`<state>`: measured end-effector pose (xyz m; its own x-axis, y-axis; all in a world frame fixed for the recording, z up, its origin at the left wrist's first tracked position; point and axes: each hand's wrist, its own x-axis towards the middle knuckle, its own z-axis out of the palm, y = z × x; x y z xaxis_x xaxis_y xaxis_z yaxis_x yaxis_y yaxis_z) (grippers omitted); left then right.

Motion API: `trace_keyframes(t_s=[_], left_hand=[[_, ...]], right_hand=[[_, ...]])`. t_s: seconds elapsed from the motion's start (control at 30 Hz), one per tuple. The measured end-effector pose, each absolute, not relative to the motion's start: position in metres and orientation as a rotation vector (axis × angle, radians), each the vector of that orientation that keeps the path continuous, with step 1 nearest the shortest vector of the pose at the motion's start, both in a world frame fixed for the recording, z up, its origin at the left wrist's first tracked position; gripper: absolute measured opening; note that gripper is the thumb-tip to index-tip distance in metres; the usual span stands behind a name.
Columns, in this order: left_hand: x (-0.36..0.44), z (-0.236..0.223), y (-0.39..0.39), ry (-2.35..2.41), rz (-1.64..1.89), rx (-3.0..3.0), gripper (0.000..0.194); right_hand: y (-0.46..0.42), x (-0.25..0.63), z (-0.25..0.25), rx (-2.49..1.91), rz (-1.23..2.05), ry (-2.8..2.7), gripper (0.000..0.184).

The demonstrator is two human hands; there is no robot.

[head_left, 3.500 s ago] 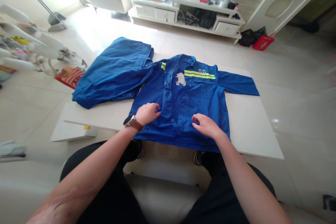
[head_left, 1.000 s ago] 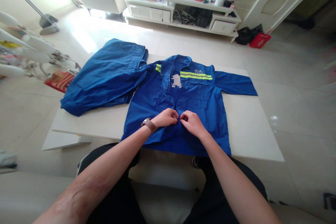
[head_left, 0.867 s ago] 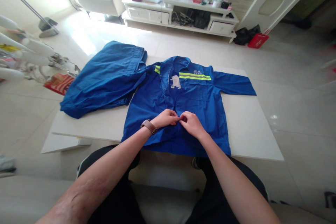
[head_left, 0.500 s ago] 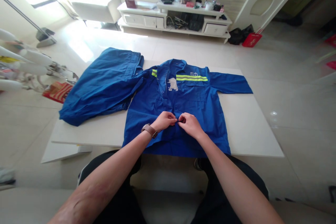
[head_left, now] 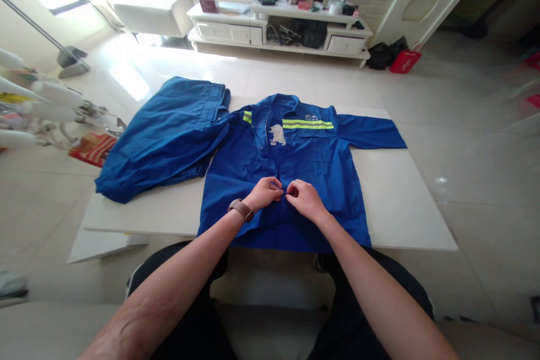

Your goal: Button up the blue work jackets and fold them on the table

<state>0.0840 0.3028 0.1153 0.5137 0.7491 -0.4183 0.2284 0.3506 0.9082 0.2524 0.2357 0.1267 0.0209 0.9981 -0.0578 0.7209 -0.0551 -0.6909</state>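
A blue work jacket (head_left: 337, 180) lies front up on the white table, collar away from me, with yellow-green reflective stripes on its chest. Its upper front gapes, showing a pale printed patch (head_left: 277, 135) inside. My left hand (head_left: 265, 192), with a brown watch (head_left: 241, 210) on the wrist, pinches one front edge low down. Close beside it, my right hand (head_left: 304, 198) pinches the other front edge. The fingertips almost meet, and what lies between them is too small to make out.
Folded blue clothing (head_left: 164, 129) lies on the left of the white table (head_left: 405, 202). A striped red bag (head_left: 89, 149) and blurred white spools (head_left: 54, 93) stand further left. Beyond the table is a low white cabinet (head_left: 230, 34); a red bag (head_left: 405, 61) sits on the floor.
Both hands stay at the same place on the jacket front. The left fingers have shifted slightly, with a bit of blue cloth now showing between them.
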Motion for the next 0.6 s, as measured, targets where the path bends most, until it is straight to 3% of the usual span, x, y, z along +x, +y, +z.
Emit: trace_keyframes(t_s=[0.4,0.6], left_hand=[[0.084,0.119,0.303,0.966,0.451,1.226,0.028],[0.082,0.124,0.305,0.898,0.394,1.364,0.033]], right_hand=[[0.239,0.252,0.126,-1.792,0.8,-1.593,0.01],[0.245,0.254,0.116,-1.798,1.087,-1.407,0.012]])
